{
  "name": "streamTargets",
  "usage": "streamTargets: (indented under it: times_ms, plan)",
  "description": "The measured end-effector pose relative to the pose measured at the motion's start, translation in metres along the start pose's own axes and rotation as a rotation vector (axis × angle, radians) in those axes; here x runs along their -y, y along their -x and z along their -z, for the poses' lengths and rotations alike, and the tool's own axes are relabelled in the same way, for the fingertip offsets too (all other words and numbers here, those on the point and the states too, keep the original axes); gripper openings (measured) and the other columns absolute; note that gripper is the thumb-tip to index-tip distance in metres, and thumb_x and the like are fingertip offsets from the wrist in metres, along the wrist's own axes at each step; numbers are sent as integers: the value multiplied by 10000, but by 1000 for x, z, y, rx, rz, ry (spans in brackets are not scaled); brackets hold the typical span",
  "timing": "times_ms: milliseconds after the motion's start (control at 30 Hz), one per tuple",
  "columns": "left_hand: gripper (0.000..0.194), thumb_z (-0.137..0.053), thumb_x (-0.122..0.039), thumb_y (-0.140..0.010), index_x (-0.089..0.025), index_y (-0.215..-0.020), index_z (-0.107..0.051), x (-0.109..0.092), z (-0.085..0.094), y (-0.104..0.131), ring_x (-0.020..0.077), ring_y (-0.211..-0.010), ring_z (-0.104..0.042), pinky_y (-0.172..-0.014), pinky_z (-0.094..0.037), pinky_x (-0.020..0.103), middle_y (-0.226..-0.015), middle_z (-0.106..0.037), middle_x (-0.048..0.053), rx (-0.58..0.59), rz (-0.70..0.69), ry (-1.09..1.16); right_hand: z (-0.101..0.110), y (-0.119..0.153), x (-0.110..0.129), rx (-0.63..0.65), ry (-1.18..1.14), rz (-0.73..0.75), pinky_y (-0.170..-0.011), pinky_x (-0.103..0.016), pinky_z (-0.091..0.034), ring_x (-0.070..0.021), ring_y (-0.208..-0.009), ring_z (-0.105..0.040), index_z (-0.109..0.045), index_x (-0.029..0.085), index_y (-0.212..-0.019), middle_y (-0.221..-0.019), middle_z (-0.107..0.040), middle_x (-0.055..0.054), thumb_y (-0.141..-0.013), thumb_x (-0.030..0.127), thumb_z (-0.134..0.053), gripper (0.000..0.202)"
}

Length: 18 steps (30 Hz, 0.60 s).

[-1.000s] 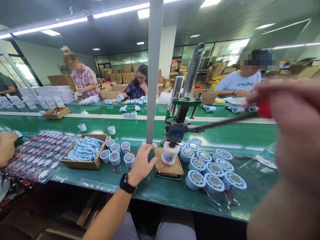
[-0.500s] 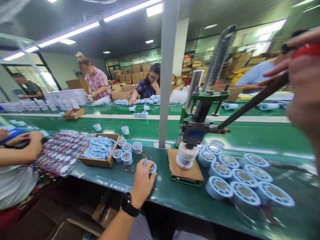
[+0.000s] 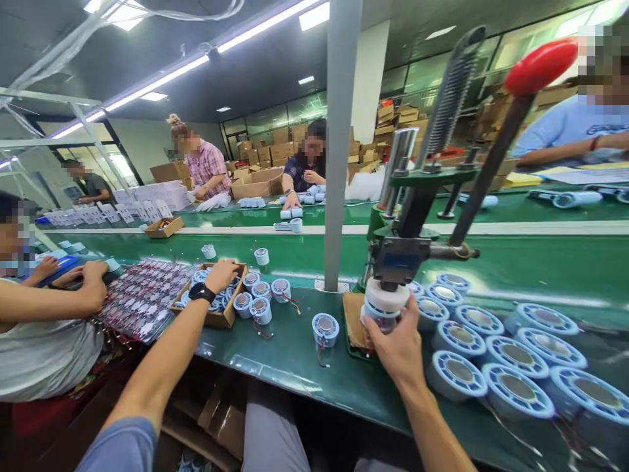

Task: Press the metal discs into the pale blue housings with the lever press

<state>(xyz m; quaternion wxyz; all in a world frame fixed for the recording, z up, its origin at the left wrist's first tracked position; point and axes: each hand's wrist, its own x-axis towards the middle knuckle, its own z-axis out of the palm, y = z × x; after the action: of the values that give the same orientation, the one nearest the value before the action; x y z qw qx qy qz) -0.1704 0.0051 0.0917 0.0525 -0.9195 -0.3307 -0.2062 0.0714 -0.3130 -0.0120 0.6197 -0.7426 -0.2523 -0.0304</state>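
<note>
My right hand [image 3: 399,337] grips a round blue housing [image 3: 382,318] under the white pad [image 3: 388,295] of a green hand press [image 3: 400,252], thumb on one side and fingers on the other. My left hand [image 3: 222,274] reaches into a cardboard box [image 3: 225,317] of thin blue plastic rings [image 3: 185,300]; its fingertips are hard to make out. Between the box and the press, one wired round housing [image 3: 325,330] with a grey metal disc on top stands on the green bench. The press lever's red knob [image 3: 540,65] is raised and untouched.
Several blue housings [image 3: 515,357] crowd the right of the press, and smaller wired ones [image 3: 260,309] stand beside the box. Wired flat pieces [image 3: 147,295] lie at left, near a co-worker's arm [image 3: 59,301]. A grey post [image 3: 341,164] rises behind the bench.
My right hand has left the press lever and taken hold of the housing under the pad; the lever has swung up. My left hand has let go of the bench housing and moved left to the box.
</note>
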Motion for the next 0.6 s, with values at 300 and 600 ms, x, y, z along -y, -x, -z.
streamTargets:
  times_ms: [300, 600]
  plan:
    - [250, -592, -350, -838, -165, -680, -650, 32, -27, -22, 231, -930, -591, -993, -469, 471, -862, -617, 58, 58, -113, 88, 13, 35, 14, -168, 93, 264, -1063, -403, -451, -238, -1267, -512, -361, 139, -1452, -1378, -492, -157, -919, 334, -516, 588]
    - [225, -506, -221, -956, -208, -1016, -723, -62, 2, 84, 199, -1007, -653, -902, -547, 343, -1124, -670, 49, -290, -370, 311, 247, -12, -80, -723, 697, -187, -911, -613, -417, -432, -1159, -552, -645, 66, -1245, -1072, -617, -290, -680, 610, -738, 790]
